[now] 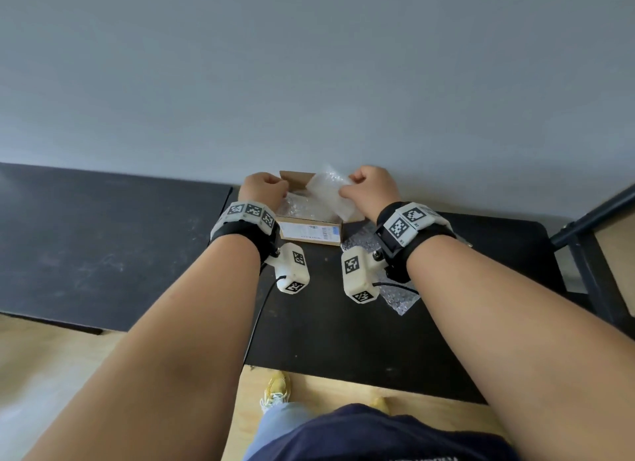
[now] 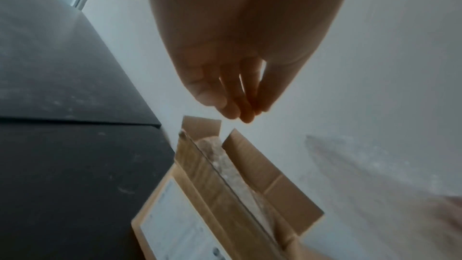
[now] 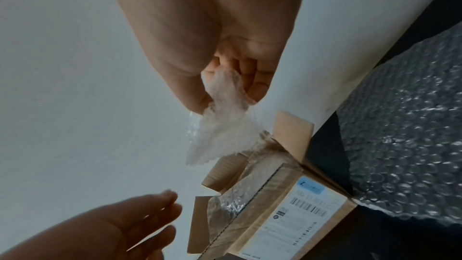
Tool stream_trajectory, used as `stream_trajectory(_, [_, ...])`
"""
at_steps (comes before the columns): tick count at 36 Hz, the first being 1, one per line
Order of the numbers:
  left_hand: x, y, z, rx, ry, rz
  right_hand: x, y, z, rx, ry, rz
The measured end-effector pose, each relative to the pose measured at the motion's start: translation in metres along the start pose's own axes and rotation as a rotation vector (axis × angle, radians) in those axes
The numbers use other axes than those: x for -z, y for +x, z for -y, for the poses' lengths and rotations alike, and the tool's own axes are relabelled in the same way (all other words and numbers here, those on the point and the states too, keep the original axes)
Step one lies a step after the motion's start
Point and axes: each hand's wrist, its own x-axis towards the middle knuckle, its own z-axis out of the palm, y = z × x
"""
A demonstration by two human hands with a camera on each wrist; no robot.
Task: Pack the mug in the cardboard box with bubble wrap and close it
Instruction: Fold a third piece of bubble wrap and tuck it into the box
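Above the open cardboard box (image 1: pixel 311 232), the right hand (image 3: pixel 215 50) pinched a bubble wrap sheet (image 3: pixel 220 135). The left hand (image 2: pixel 235 78) hovered beside it, fingers relaxed and empty (another sheet (image 3: pixel 405 126) lay right of the box).

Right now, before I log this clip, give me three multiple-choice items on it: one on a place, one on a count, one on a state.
1. Where does the loose sheet of bubble wrap lie?
A. on the black table, right of the box
B. on the floor
C. on the box's label

2. How many hands hold bubble wrap?
A. none
B. one
C. two

3. The cardboard box is:
A. taped shut
B. open, flaps up
C. crushed flat

Answers:
1 A: it lies on the black table by the right wrist.
2 B: only the right hand pinches a piece; the left hand holds nothing.
3 B: flaps stand up, bubble wrap shows inside.
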Motion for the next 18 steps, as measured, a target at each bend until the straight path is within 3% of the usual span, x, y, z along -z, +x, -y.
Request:
stream_trajectory(5, [0.028, 0.019, 0.009, -0.026, 0.162, -0.038, -0.025, 0.009, 0.017, -0.032, -0.031, -0.057])
stream_trajectory(13, [0.042, 0.048, 0.024, -0.048, 0.312, 0.221, -0.073, 0.014, 0.040, -0.109, -0.170, -0.105])
stream_trajectory(18, [0.039, 0.058, 0.034, -0.027, 0.259, 0.344, -0.086, 0.007, 0.050, -0.138, -0.343, -0.147])
